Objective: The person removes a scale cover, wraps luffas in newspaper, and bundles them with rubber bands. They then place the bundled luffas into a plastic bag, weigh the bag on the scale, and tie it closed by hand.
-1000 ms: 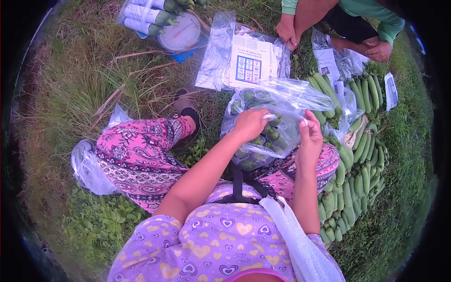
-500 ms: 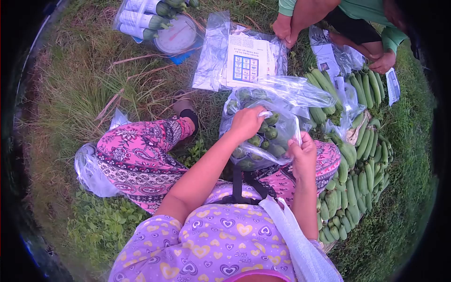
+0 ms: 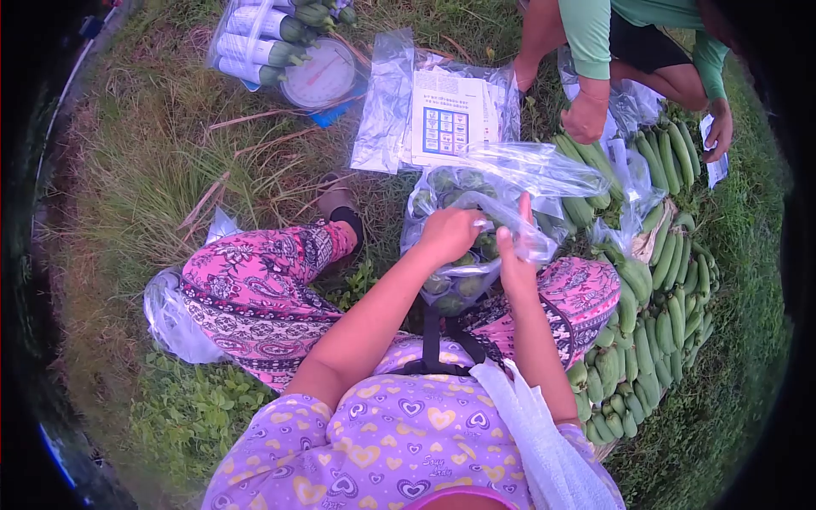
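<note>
A clear plastic bag [image 3: 476, 276] packed with upright green gourds [image 3: 448, 303] stands between my legs, their ends facing up. My left hand [image 3: 450, 234] is closed on the bag's rim at the near left of its mouth. At the right side of the mouth, my right hand [image 3: 517, 259] has its thumb and fingers stretched out and apart, with loose film lying across and between them. Part of the film hides some fingertips.
Beyond the bag lie printed paper sheets [image 3: 444, 115] on clear plastic. Rows of long green gourds [image 3: 650, 340] lie at right. Paper-wrapped gourds [image 3: 255, 47] rest by a round scale [image 3: 319, 72]. A co-worker in a green sleeve [image 3: 586, 38] reaches over gourds at upper right.
My right hand has moved slightly left and its pinch on the rim has loosened into extended fingers. The co-worker's hand has left the paper sheets for the gourds.
</note>
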{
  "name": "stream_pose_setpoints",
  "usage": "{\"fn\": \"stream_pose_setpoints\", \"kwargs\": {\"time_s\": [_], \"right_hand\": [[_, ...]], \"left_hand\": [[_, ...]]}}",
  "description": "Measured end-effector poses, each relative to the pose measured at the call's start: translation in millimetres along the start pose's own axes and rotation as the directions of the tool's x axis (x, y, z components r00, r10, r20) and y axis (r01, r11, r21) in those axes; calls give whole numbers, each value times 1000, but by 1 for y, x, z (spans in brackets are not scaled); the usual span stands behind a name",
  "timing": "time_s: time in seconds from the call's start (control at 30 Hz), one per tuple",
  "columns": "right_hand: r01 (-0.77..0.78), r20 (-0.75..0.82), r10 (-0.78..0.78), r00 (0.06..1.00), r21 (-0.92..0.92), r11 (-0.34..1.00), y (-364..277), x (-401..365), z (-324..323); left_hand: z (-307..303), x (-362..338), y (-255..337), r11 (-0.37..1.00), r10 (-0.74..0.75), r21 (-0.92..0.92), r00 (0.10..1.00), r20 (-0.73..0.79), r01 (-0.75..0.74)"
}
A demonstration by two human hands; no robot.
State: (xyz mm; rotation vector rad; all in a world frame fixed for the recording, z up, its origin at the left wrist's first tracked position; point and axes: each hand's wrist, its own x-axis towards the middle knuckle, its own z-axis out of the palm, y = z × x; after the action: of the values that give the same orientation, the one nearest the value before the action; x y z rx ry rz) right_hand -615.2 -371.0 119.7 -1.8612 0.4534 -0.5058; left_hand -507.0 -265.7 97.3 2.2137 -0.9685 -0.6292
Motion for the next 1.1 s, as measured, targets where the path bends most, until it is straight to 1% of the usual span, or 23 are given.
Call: {"fn": "stream_pose_setpoints", "kwargs": {"time_s": [0.03, 0.07, 0.13, 0.17, 0.2, 0.23, 0.27, 0.3, 0.33, 0.37, 0.4, 0.5, 0.6, 0.63, 0.73, 0.8, 0.83, 0.87, 0.9, 0.93, 0.97, 1.03, 1.1], "right_hand": [[-168, -51, 209, 977, 420, 892, -10, 18, 2], [-260, -5, 408, 913, 763, 591, -27, 37, 1], [-245, 111, 429, 896, 930, 273, -17, 46, 5], [-214, 102, 296, 950, 903, 373, 15, 39, 11], [-169, 104, 161, 981, 869, 466, 33, 35, 15], [-178, -33, 410, 911, 867, 465, 10, 40, 19], [-195, -32, 438, 898, 864, 464, 16, 41, 17], [-207, -36, 465, 885, 863, 461, 26, 41, 13], [-215, -43, 490, 871, 863, 458, 26, 43, 11], [-236, -121, 534, 837, 801, 550, 25, 45, 14], [-264, -121, 530, 839, 761, 592, 27, 45, 14], [-337, -153, 547, 823, 643, 687, 33, 47, 16], [-310, -165, 533, 830, 658, 686, 29, 48, 19], [-300, -170, 554, 815, 694, 654, 29, 48, 19], [-323, -153, 618, 771, 742, 587, 26, 52, 19], [-291, -179, 489, 854, 613, 734, 40, 50, 25], [-262, -183, 415, 891, 539, 800, 38, 50, 28], [-164, -169, 210, 963, 254, 953, 37, 50, 32], [-19, -96, 15, 995, -50, 999, 27, 45, 33], [146, 34, -143, 989, -338, 930, 20, 36, 35], [209, 147, -157, 977, -471, 857, 21, 31, 41], [363, 362, -140, 922, -677, 640, 25, 30, 53], [373, 425, -39, 904, -742, 557, 26, 34, 59]], "left_hand": [[-3, 0, 2, 997, -12, 73, 997, 72, 7], [-4, 2, 3, 997, -29, 69, 996, 88, 23], [-3, 4, -2, 996, -67, 62, 990, 122, 59], [1, 4, -11, 997, 13, 70, 997, 81, -19], [3, 6, -20, 984, -6, -175, 994, 110, 25], [2, 9, -28, 910, -18, -408, 989, 143, 75], [1, 10, -37, 780, -21, -612, 983, 180, 129], [-9, 8, -37, 686, -69, -717, 992, 106, 124], [-18, 3, -34, 448, -130, -894, 990, -48, 15], [-29, -1, -32, 295, -225, -955, 969, -103, -33], [-39, -5, -31, 139, -326, -985, 935, -139, -98], [-50, -19, -41, 54, -388, -984, 904, -177, -169], [-56, -28, -36, 82, -352, -953, 886, -302, -292], [-56, -31, -56, -3, -113, -919, 913, -391, -394], [-38, -36, -73, 503, -51, -803, 917, -395, -318], [-29, -44, -80, 778, -26, -588, 923, -383, -222], [-24, -42, -74, 804, -13, -564, 944, -330, -186], [-16, -39, -66, 812, 49, -528, 931, -362, -248], [-17, -29, -60, 854, 67, -449, 912, -405, -262], [-16, -22, -56, 889, 83, -373, 895, -439, -265], [-15, -19, -51, 856, 76, -437, 902, -425, -278], [-15, -7, -41, 773, 83, -551, 911, -404, -315], [-10, -3, -33, 576, -51, -774, 934, -355, -263]]}}
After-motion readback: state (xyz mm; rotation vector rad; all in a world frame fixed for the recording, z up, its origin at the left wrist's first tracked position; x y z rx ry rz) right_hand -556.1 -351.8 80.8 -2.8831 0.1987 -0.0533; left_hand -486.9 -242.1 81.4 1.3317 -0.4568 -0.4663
